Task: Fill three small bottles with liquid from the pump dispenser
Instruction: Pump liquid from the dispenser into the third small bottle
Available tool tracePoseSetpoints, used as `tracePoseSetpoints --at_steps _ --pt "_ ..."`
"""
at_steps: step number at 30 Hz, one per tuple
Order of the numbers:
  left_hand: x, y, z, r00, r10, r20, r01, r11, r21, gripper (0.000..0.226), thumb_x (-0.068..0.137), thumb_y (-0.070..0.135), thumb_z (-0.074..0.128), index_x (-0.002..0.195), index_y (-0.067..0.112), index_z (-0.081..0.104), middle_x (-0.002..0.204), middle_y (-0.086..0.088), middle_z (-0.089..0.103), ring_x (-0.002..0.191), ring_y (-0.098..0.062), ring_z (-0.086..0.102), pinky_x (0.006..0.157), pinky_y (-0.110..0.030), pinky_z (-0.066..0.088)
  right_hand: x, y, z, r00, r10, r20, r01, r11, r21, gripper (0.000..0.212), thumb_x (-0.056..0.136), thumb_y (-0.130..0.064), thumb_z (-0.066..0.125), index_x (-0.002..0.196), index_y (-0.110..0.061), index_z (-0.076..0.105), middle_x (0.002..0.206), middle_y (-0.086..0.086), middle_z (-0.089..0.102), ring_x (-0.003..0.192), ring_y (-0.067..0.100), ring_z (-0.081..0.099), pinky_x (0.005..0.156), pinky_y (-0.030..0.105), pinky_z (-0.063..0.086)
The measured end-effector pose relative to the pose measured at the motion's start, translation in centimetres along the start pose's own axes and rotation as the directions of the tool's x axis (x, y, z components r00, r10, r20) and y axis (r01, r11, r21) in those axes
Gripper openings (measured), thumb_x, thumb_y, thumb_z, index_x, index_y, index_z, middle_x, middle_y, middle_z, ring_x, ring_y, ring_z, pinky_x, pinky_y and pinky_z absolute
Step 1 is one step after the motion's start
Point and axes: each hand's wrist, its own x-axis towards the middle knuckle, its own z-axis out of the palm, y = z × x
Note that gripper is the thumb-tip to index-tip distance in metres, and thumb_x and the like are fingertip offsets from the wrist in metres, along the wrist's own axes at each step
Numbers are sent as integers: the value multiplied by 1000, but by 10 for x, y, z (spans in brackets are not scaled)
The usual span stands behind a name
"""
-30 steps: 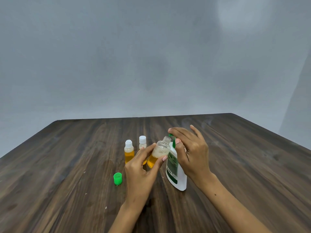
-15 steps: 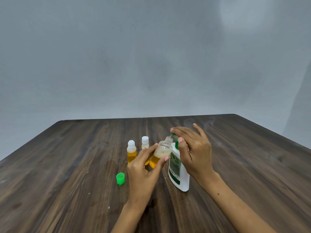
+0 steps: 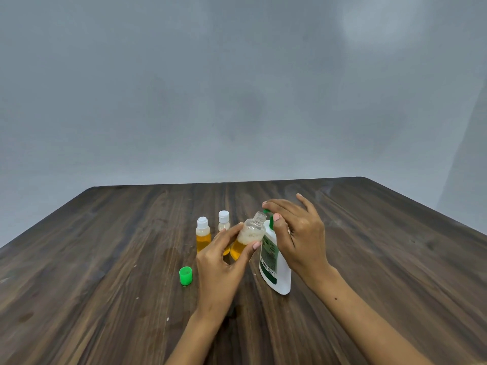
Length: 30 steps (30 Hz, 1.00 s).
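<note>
My left hand (image 3: pixel 220 262) holds a small clear bottle (image 3: pixel 249 237) tilted to the right, its open neck under the green pump nozzle. The bottle is partly filled with yellow liquid and foam. My right hand (image 3: pixel 297 233) rests on top of the white pump dispenser (image 3: pixel 275 264), fingers over the green pump head (image 3: pixel 267 212), thumb along the neck. Two small capped bottles stand behind my left hand: one (image 3: pixel 203 234) shows yellow liquid, the other (image 3: pixel 224 221) is partly hidden by my fingers.
A green cap (image 3: pixel 185 275) lies on the dark wooden table (image 3: pixel 105 259) left of my left hand. A grey wall rises behind the table's far edge.
The hands, the held bottle and the dispenser keep the same arrangement. No clear movement shows between the frames beyond a slight shift of the view.
</note>
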Motion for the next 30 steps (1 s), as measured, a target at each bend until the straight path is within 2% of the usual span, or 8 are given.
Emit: tracePoseSetpoints --at_steps 8,13,23,30 --pt "0 -1 0 1000 7 -3 -7 1000 4 41 74 28 80 112 28 65 106 25 66 102 5 64 86 -12 50 0 -1 1 1000 1 -3 -1 1000 -10 38 92 -22 36 94 -12 73 98 -4 71 92 5 62 104 36 35" --pt "0 -1 0 1000 11 -3 -11 1000 13 41 74 34 79 112 28 65 105 28 65 101 6 64 85 -11 50 5 0 -2 1000 -16 2 16 1000 1 38 91 -21 36 95 -12 73 99 -4 71 93 5 63 105 38 35" --pt "1 1 1 1000 12 7 -12 1000 -1 41 74 26 79 112 27 64 106 27 65 102 6 64 85 -9 48 3 0 -1 1000 -13 -2 13 1000 2 39 92 -21 36 97 -12 73 102 -4 71 96 5 63 105 41 36" --pt "1 -2 0 1000 -9 -1 9 1000 12 40 75 30 78 113 21 69 106 18 69 101 3 65 85 -14 51 -3 1 2 1000 3 -26 -3 1000 4 39 92 -21 35 95 -12 73 99 -3 72 93 4 63 103 40 38"
